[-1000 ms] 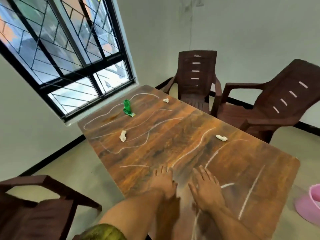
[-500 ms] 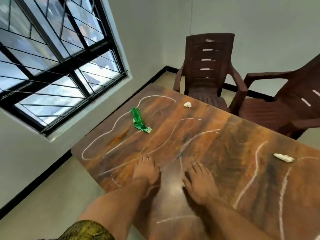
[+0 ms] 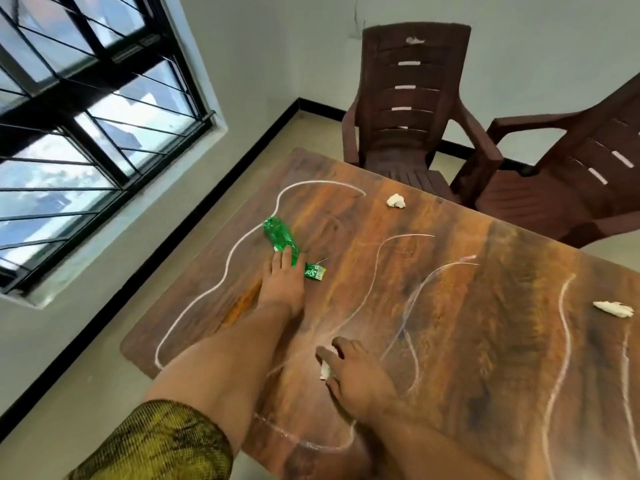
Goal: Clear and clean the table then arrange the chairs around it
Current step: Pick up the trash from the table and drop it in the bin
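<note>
The wooden table (image 3: 485,341) is marked with white chalk lines. A crushed green plastic bottle (image 3: 280,233) lies near its left edge, and my left hand (image 3: 282,284) rests on its near end with straight fingers. My right hand (image 3: 358,374) is lower on the table, thumb and fingers curled round a crumpled white paper (image 3: 325,369). A second paper ball (image 3: 396,201) lies near the far edge and a third paper scrap (image 3: 613,309) sits at the right. Two brown plastic chairs, one upright (image 3: 405,98) and one angled (image 3: 571,168), stand beyond the far edge.
A barred window (image 3: 86,116) fills the left wall. Bare floor runs between the wall and the table's left edge. A small white scrap (image 3: 414,39) sticks on the upright chair's backrest.
My left hand has reached forward from the table's near part onto the green bottle. My right hand has curled round a white paper. The view has moved closer to the table.
</note>
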A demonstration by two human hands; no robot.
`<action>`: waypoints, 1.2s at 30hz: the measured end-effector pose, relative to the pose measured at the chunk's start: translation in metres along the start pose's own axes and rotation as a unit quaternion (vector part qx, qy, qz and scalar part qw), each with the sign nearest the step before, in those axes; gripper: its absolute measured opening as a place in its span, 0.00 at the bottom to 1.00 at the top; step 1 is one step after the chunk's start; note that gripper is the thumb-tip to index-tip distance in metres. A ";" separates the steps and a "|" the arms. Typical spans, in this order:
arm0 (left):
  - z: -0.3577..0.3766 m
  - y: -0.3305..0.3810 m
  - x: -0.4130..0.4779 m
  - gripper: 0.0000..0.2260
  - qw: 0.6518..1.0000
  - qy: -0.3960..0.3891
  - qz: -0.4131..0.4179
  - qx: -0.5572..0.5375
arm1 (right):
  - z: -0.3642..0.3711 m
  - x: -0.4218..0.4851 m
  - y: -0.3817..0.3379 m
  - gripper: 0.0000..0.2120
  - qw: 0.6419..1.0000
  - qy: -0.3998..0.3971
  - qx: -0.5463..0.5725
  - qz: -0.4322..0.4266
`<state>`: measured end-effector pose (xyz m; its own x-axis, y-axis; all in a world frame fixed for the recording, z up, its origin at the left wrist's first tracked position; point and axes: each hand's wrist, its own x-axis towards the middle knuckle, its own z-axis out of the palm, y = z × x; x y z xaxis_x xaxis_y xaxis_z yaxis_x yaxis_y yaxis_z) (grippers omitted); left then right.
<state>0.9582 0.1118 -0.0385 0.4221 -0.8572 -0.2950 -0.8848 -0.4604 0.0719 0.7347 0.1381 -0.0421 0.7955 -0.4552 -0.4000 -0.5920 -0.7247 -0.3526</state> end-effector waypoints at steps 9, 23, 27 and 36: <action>-0.002 -0.015 0.062 0.24 0.983 -0.006 0.109 0.145 | 0.001 0.007 -0.002 0.23 1.000 -0.023 -0.007 0.013; 0.002 0.156 -0.018 0.16 0.953 0.005 0.226 0.201 | -0.018 -0.145 0.149 0.22 0.980 0.113 0.059 0.156; 0.014 0.298 -0.075 0.14 0.938 0.016 0.309 0.153 | -0.019 -0.238 0.228 0.22 0.966 0.131 0.067 0.211; 0.080 0.548 -0.206 0.13 0.933 -0.030 0.341 0.113 | 0.031 -0.438 0.389 0.12 0.945 0.164 0.064 0.275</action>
<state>0.3708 0.0546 -0.0142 -0.2591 -0.9158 -0.3070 -0.9656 0.2527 0.0610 0.1523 0.0719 -0.0304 0.3485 -0.8956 -0.2765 -0.9216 -0.2735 -0.2755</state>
